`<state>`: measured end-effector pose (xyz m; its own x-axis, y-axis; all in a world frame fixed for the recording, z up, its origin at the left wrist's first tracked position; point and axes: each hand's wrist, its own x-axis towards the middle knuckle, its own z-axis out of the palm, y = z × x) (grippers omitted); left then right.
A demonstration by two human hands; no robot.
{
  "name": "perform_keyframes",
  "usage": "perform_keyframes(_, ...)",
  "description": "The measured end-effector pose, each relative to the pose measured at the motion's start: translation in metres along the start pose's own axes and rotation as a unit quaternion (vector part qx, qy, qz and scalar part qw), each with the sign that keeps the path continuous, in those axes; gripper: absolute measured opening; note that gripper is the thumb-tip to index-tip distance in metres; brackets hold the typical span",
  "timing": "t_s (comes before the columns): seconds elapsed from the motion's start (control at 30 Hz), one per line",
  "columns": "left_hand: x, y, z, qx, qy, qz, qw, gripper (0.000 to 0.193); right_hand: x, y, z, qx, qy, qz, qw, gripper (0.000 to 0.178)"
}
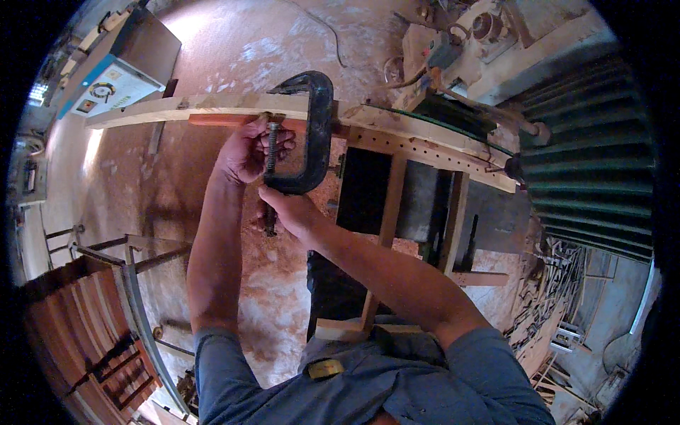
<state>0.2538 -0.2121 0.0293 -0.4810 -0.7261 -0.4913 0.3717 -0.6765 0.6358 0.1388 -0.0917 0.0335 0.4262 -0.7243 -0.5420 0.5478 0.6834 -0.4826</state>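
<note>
A large black C-clamp (320, 134) spans a long pale wooden board (156, 110), its frame bowing to the right of the screw. Against the board's near edge lies an orange-red wooden strip (219, 120). My left hand (248, 152) is closed at the upper part of the threaded screw (272, 152), close to the strip, with fingertips showing behind the thread. Lower down, my right hand (287, 212) is closed around the screw's near end, below the clamp frame; part of its grip is hidden.
A wooden frame with drilled holes (418, 152) and dark panels stands right of the clamp. Beyond are green corrugated sheeting (588, 156) and a grey machine (443, 53). A grey cabinet (134, 53) is far left; stacked reddish boards (78, 319) sit near left. Scrap sticks litter the right floor.
</note>
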Motion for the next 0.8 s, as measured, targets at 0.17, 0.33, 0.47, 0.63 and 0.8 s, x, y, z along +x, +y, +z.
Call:
perform_keyframes(0.17, 0.0, 0.003, 0.009, 0.01, 0.014, -0.006, 1.0, 0.033, -0.005, -0.005, -0.004, -0.027, -0.057, -0.004, 0.998, 0.015)
perform_keyframes(0.33, 0.002, 0.0, 0.008, -0.017, 0.029, -0.003, 0.999, 0.031, -0.007, 0.01, -0.027, 0.062, -0.138, 0.011, 0.988, 0.013)
perform_keyframes(0.47, -0.001, 0.003, 0.012, -0.029, 0.025, -0.006, 0.999, 0.032, -0.002, 0.0, -0.025, -0.083, -0.12, -0.037, 0.989, 0.016)
perform_keyframes(0.63, 0.001, 0.002, 0.004, -0.022, 0.016, -0.001, 1.0, 0.032, 0.009, 0.006, -0.021, -0.308, -0.024, -0.124, 0.943, 0.02)
perform_keyframes(0.8, -0.004, -0.001, 0.013, -0.015, 0.028, 0.013, 0.999, 0.033, -0.003, -0.01, -0.014, -0.221, -0.011, -0.031, 0.975, 0.02)
